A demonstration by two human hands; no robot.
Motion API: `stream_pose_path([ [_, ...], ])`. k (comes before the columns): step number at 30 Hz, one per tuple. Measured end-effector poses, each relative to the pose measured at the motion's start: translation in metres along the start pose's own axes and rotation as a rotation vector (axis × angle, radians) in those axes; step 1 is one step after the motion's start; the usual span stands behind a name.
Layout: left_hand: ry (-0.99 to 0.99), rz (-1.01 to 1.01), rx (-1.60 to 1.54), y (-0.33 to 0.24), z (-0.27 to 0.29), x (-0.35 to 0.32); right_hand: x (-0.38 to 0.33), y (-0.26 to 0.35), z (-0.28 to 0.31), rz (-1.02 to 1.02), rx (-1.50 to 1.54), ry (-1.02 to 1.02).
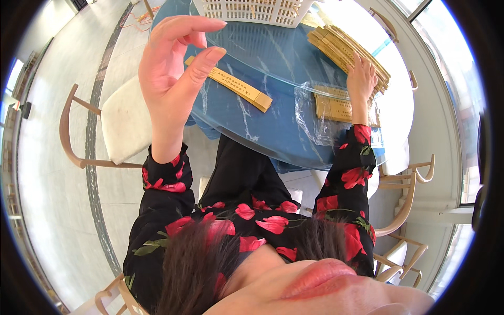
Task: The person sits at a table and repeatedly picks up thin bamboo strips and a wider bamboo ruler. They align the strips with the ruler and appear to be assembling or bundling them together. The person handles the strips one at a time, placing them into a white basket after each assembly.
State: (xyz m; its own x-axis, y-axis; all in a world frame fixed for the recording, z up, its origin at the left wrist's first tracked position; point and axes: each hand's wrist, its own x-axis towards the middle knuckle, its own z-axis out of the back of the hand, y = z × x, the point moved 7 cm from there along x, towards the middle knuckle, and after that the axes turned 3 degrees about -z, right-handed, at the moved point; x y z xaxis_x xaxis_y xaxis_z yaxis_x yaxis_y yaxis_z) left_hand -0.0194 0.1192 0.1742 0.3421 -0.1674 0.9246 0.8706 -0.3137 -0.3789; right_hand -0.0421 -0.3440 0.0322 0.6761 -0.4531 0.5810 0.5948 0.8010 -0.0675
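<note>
The left hand is raised above the counter edge, its grip loosely spread, thumb and fingers curved and apart, holding nothing. Just beyond it a long tan box lies flat on the blue glass. Farther off, the right hand rests fingers-down on a stack of tan boxes, beside a clear plastic bag. A white basket stands at the far edge

1. We see a blue marbled bench with white veins.
2. We see tan flat boxes with dark print.
3. We see black sleeves patterned with red flowers.
4. We see a white basket.
</note>
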Motion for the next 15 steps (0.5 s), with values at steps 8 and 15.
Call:
stream_pose_path([
  [8, 0.008, 0.053, 0.436, 0.063, 0.039, 0.037, -0.013, 0.016, 0.011, 0.084, 0.212, -0.122],
  [15, 0.329, -0.301, 1.069, 0.242, 0.037, 0.1, -0.032, 0.048, 0.033, 0.236, 0.387, -0.205],
])
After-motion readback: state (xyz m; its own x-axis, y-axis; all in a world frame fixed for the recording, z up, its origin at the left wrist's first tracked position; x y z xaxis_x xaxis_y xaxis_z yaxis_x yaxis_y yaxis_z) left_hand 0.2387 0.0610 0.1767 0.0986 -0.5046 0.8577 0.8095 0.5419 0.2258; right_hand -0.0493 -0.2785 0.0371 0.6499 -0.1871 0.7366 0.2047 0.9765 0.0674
